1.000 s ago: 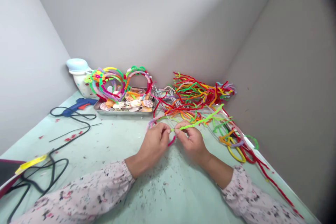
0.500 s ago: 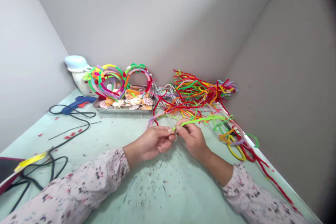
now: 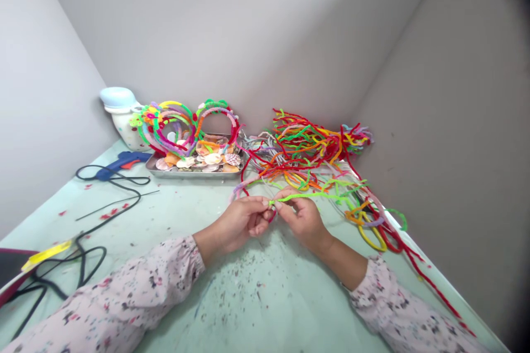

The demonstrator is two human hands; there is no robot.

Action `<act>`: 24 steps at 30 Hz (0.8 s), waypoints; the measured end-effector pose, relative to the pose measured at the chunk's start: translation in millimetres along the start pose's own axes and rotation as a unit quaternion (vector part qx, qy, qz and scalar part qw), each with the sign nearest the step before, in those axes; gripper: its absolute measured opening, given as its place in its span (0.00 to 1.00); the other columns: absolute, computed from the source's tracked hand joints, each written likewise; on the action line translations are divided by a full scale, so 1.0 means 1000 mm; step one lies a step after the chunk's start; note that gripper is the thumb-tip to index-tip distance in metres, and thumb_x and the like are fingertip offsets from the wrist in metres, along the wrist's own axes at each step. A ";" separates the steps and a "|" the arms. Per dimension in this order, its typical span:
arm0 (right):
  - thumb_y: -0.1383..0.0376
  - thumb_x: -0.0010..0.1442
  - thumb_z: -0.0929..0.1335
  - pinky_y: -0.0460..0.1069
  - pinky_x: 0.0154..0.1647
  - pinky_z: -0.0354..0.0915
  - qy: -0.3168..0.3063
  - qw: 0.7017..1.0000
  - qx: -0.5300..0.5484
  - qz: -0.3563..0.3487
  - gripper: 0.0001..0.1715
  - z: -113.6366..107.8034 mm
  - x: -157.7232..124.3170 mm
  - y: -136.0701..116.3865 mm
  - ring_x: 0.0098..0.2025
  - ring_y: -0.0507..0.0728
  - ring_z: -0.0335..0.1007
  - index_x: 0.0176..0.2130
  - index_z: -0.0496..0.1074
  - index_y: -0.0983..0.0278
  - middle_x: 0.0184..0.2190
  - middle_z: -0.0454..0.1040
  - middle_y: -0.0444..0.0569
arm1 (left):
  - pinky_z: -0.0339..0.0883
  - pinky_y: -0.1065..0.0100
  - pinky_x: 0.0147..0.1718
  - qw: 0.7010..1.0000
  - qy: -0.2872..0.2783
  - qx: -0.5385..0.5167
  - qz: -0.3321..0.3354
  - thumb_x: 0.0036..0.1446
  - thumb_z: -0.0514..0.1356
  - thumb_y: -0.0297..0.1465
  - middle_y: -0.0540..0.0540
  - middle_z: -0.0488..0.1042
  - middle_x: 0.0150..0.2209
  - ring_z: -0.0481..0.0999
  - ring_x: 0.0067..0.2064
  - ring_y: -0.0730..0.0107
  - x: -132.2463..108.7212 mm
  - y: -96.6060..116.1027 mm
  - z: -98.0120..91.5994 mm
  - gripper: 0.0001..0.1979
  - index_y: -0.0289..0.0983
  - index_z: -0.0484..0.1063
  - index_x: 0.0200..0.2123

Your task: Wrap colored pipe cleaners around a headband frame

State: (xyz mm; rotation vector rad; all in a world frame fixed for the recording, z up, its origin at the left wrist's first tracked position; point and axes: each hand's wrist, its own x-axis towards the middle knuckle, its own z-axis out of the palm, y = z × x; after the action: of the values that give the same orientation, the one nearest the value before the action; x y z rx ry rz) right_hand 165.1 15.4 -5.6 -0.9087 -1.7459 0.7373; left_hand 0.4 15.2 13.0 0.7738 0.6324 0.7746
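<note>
At the center of the work surface, a lime-green pipe cleaner [image 3: 312, 196] spans the two hands, its near end pinched at the junction of the fingertips. The left hand [image 3: 237, 225] grips this end between thumb and forefinger; its remaining fingers are curled loosely. The right hand [image 3: 305, 222], directly adjacent, holds the same pipe cleaner in a narrow thumb-and-finger pinch. The free length extends from the right hand toward 3 o'clock.

Clock positions are taken from the pinched end. At 1 o'clock lies a tangled bundle of multicolored pipe cleaners [image 3: 318, 143]. Between 3 and 4 o'clock, a yellow loop [image 3: 375, 242] lies near the table edge; a red strand [image 3: 445, 300] runs out toward 4 o'clock. At 10 o'clock, a metal tray [image 3: 194, 175] contains shells [image 3: 212, 159], with decorated headbands [image 3: 151, 116] standing above them. Farther out in that direction is a white container [image 3: 128, 129] with a light-blue lid [image 3: 118, 98]. Between 9 and 10 o'clock rests a blue glue gun [image 3: 116, 166]. A black cord [image 3: 108, 222] with a yellow tag [image 3: 47, 255] lies between 8 and 9 o'clock. The pale-green table surface [image 3: 285, 314] at 6 o'clock carries dark specks.
</note>
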 end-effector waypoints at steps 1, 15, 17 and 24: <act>0.66 0.58 0.65 0.48 0.37 0.65 0.001 1.000 -0.002 0.002 0.06 0.000 0.000 0.000 0.33 0.54 0.69 0.32 0.70 0.63 0.30 0.70 0.46 | 0.44 0.78 0.11 1.000 -0.002 -0.002 -0.006 0.52 0.57 0.27 0.52 0.64 0.23 0.60 0.15 0.84 0.000 0.000 0.000 0.05 0.32 0.65 0.27; 0.65 0.56 0.66 0.47 0.32 0.62 0.010 0.998 0.035 0.051 0.05 0.001 0.002 0.004 0.30 0.52 0.65 0.30 0.69 0.64 0.26 0.68 0.44 | 0.44 0.76 0.14 0.998 0.017 0.051 -0.023 0.52 0.56 0.31 0.52 0.63 0.22 0.57 0.16 0.83 0.000 0.005 -0.003 0.06 0.33 0.64 0.27; 0.65 0.57 0.66 0.46 0.29 0.61 0.014 0.997 0.037 0.066 0.05 0.002 0.002 0.006 0.27 0.51 0.63 0.29 0.69 0.64 0.24 0.66 0.42 | 0.48 0.76 0.16 0.972 0.086 0.199 0.087 0.52 0.58 0.32 0.55 0.62 0.19 0.59 0.17 0.81 -0.001 0.003 0.001 0.07 0.35 0.64 0.29; 0.63 0.57 0.66 0.46 0.29 0.62 0.010 0.997 0.029 0.069 0.08 0.004 0.001 0.003 0.27 0.52 0.64 0.28 0.69 0.64 0.25 0.67 0.44 | 0.53 0.73 0.23 0.839 0.168 0.467 0.224 0.54 0.55 0.31 0.52 0.67 0.24 0.63 0.25 0.75 -0.011 -0.001 0.011 0.05 0.36 0.69 0.30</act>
State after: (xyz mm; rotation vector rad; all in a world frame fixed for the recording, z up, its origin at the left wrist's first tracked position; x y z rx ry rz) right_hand 161.9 17.9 -8.3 -1.0009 -1.6476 0.8627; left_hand 2.7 2.4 20.9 1.7530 1.2056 1.0397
